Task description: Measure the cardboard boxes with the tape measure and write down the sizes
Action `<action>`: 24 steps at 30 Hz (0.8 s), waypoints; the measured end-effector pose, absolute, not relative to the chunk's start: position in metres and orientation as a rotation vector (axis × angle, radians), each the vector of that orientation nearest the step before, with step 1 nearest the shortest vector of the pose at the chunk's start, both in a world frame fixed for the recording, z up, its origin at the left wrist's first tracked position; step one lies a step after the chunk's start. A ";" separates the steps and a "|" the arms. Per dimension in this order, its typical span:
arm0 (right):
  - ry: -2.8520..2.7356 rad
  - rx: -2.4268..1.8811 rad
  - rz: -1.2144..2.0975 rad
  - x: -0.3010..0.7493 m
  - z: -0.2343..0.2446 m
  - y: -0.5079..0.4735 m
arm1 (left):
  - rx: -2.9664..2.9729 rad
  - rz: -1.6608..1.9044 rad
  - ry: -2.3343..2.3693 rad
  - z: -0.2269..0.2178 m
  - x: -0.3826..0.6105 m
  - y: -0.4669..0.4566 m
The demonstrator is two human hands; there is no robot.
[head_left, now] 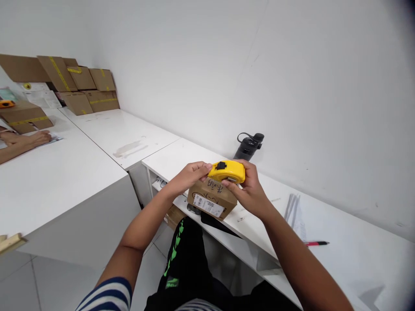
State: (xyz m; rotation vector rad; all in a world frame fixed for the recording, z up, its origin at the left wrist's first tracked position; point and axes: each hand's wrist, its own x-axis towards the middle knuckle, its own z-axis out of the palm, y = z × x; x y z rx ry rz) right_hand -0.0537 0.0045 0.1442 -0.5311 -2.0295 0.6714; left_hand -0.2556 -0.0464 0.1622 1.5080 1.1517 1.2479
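Nearest the camera, a striped sleeve (pixel 108 296) and dark trousers with green print (pixel 181 255) fill the bottom edge; above them both forearms reach over the white counter (pixel 340 259); the left hand (pixel 189 175) and the right hand (pixel 249 192) meet on a yellow tape measure (pixel 227 172), held over the top of a small cardboard box (pixel 210 199), touching it or just clear, I cannot tell which; the box sits at the counter's near edge, its shipping label facing the person; the left grip pinches the case's left end between thumb and fingertips, while the right grip is closed around the right end and underside; no blade shows drawn out. In my judgement the work goes best if the right hand holds the case level and firm, the left fingers avoid the black lock button (pixel 221 165) on top, and the box sits squarely so it cannot tip off the edge; beyond lie a red pen (pixel 316 243) and a black bottle (pixel 249 147) by the wall; far left, stacked cartons (pixel 87 88) and another person's hand (pixel 37 138) on a separate counter.
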 end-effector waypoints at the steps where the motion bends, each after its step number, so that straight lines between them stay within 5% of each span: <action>1: -2.023 -0.550 0.644 -0.047 0.143 0.002 | 1.489 1.222 1.104 0.164 -0.255 -0.043; 11: -1.804 -0.947 0.864 0.057 0.114 0.017 | 1.443 1.053 1.343 0.131 -0.319 0.021; 24: -1.939 -0.977 0.839 0.039 0.086 0.034 | 1.548 0.870 1.452 0.110 -0.292 0.016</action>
